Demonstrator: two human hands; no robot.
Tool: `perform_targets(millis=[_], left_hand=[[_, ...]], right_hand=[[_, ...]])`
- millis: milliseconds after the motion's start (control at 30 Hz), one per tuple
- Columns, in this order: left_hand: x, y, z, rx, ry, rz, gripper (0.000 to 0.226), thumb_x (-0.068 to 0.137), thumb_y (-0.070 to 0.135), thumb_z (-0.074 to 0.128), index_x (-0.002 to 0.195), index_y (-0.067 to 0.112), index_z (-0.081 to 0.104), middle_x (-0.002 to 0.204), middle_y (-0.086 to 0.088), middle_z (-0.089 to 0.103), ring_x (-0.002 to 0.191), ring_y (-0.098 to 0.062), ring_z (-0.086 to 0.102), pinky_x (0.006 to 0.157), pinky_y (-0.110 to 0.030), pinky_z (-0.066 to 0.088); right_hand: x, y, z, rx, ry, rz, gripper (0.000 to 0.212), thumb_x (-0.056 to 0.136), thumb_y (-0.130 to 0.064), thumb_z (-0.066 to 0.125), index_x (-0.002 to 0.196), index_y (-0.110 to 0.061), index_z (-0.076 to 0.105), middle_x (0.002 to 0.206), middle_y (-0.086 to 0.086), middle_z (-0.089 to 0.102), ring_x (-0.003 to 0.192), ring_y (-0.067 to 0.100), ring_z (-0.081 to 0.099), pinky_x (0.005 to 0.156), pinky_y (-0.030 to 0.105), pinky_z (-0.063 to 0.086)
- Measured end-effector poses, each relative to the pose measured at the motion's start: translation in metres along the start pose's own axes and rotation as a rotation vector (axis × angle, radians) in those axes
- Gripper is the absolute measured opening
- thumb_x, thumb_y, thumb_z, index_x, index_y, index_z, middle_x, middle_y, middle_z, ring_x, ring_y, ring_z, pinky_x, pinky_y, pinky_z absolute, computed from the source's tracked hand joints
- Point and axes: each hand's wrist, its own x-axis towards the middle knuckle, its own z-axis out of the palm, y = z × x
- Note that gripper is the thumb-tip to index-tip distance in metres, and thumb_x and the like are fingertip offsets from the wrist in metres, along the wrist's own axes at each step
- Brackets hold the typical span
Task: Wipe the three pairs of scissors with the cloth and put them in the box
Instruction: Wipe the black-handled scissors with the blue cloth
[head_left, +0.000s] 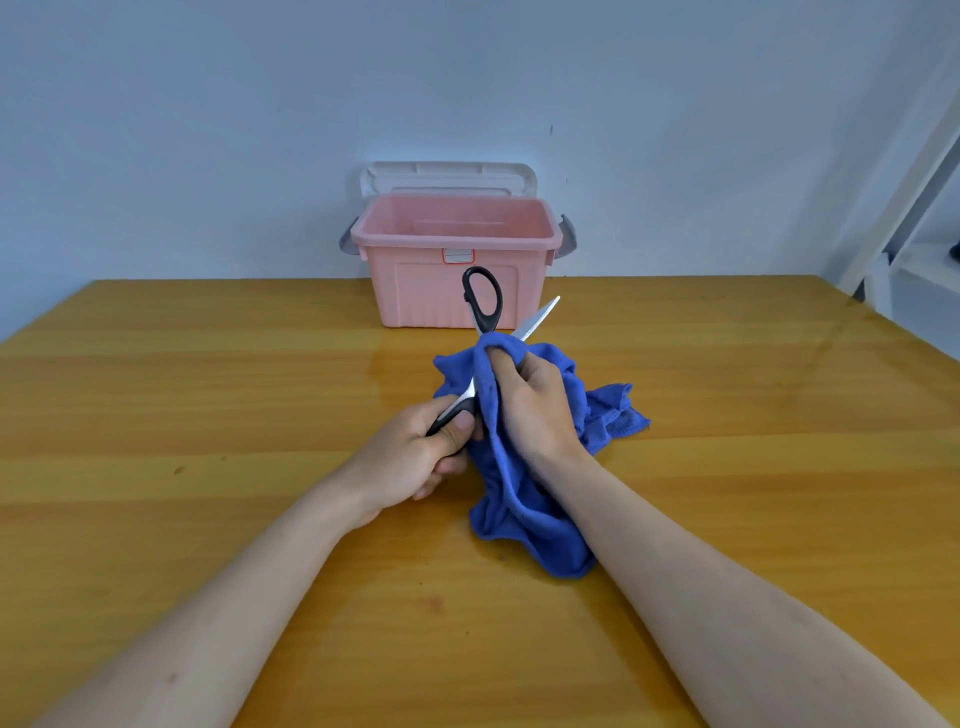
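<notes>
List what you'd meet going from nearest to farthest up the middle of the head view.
table edge, blue cloth, right hand gripping the cloth, black-handled scissors, open pink box, white lid, wall.

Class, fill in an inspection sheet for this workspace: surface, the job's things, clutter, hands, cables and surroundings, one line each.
Surface: wooden table, glossy, with a few small dark marks.
Job's things: one pair of black-handled scissors, opened wide, held above the table; blue cloth wrapped round the pivot; pink box at the far edge, open, its white lid standing behind it. Other scissors: none seen; the box's floor is hidden.
Clutter: nothing seen.
Hands: left hand grips one scissor handle; right hand pinches the cloth onto the scissors.
Cables: nothing seen.
Surroundings: plain pale wall; white frame at right.
</notes>
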Motion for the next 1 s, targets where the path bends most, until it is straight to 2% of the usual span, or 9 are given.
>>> perform_targets(millis=[67,167,267,333,433,600,700,800,1000], left_hand=[[0.000,-0.001,0.000,0.026,-0.011,0.001,0.029,0.103,0.032,0.043,0.099,0.004,0.049,0.057,0.006,0.039,0.060,-0.026,0.028,0.043,-0.025,0.027],[0.000,-0.002,-0.002,0.029,-0.025,-0.003,0.022,0.104,0.029,0.041,0.093,0.013,0.051,0.062,0.001,0.038,0.052,-0.015,0.029,0.043,-0.024,0.030],[-0.001,0.001,-0.003,0.022,-0.022,-0.007,0.020,0.104,0.028,0.040,0.097,0.015,0.052,0.059,0.004,0.037,0.046,-0.009,0.027,0.043,-0.023,0.031],[-0.002,0.002,-0.003,0.029,-0.022,-0.006,0.020,0.104,0.028,0.040,0.099,0.012,0.052,0.057,0.006,0.037,0.045,-0.008,0.027,0.043,-0.023,0.032],[-0.003,0.004,-0.002,0.034,-0.018,-0.007,0.024,0.104,0.029,0.041,0.103,0.008,0.051,0.056,0.006,0.037,0.046,-0.009,0.028,0.043,-0.023,0.032],[-0.001,0.004,0.003,0.050,-0.034,0.005,0.025,0.104,0.029,0.041,0.085,0.015,0.051,0.052,0.009,0.039,0.049,-0.011,0.035,0.045,-0.025,0.035],[-0.001,0.003,0.003,0.062,-0.025,0.007,0.023,0.104,0.025,0.041,0.088,0.012,0.052,0.059,0.004,0.051,0.054,-0.015,0.050,0.046,-0.026,0.041],[-0.001,0.002,0.000,0.001,-0.017,-0.021,0.021,0.103,0.022,0.044,0.106,0.004,0.055,0.077,-0.005,0.064,0.061,-0.019,0.063,0.046,-0.024,0.044],[-0.001,0.004,-0.005,-0.162,-0.045,-0.043,0.039,0.093,0.044,0.047,0.096,0.005,0.052,0.066,-0.001,0.045,0.047,-0.015,0.041,0.044,-0.024,0.033]], right_hand=[[0.002,0.001,-0.003,-0.021,-0.033,0.011,0.056,0.102,-0.017,0.047,0.049,-0.030,0.063,0.052,-0.008,0.060,0.053,0.007,0.058,0.059,0.027,0.048],[0.002,0.003,-0.005,0.012,-0.085,0.047,0.043,0.100,-0.009,0.049,0.069,-0.027,0.073,0.072,-0.001,0.073,0.076,0.014,0.070,0.077,0.033,0.056],[0.003,0.006,-0.006,0.089,-0.071,0.044,0.014,0.094,0.001,0.055,0.096,-0.006,0.068,0.094,0.014,0.073,0.092,0.028,0.070,0.088,0.043,0.056],[0.002,0.006,-0.005,0.125,-0.061,0.042,0.014,0.092,0.004,0.056,0.097,-0.004,0.066,0.099,0.019,0.072,0.095,0.032,0.070,0.090,0.044,0.056],[-0.002,0.005,-0.004,0.139,-0.025,0.046,0.013,0.095,-0.003,0.056,0.096,-0.006,0.069,0.095,0.017,0.074,0.092,0.032,0.071,0.089,0.047,0.056],[-0.006,0.001,-0.001,0.214,0.068,0.159,0.035,0.098,-0.016,0.051,0.067,-0.011,0.067,0.061,0.009,0.067,0.057,0.022,0.064,0.056,0.031,0.054],[-0.004,0.001,0.001,0.195,0.026,0.139,0.033,0.100,-0.013,0.049,0.076,-0.014,0.071,0.069,0.011,0.071,0.067,0.025,0.069,0.069,0.039,0.058],[-0.002,0.003,-0.002,0.222,-0.043,0.122,0.014,0.097,-0.002,0.054,0.103,-0.004,0.066,0.097,0.024,0.072,0.085,0.032,0.069,0.084,0.046,0.057],[-0.002,0.005,-0.005,0.285,-0.048,0.140,0.011,0.095,-0.001,0.057,0.103,-0.001,0.065,0.095,0.021,0.071,0.089,0.035,0.068,0.087,0.052,0.055]])
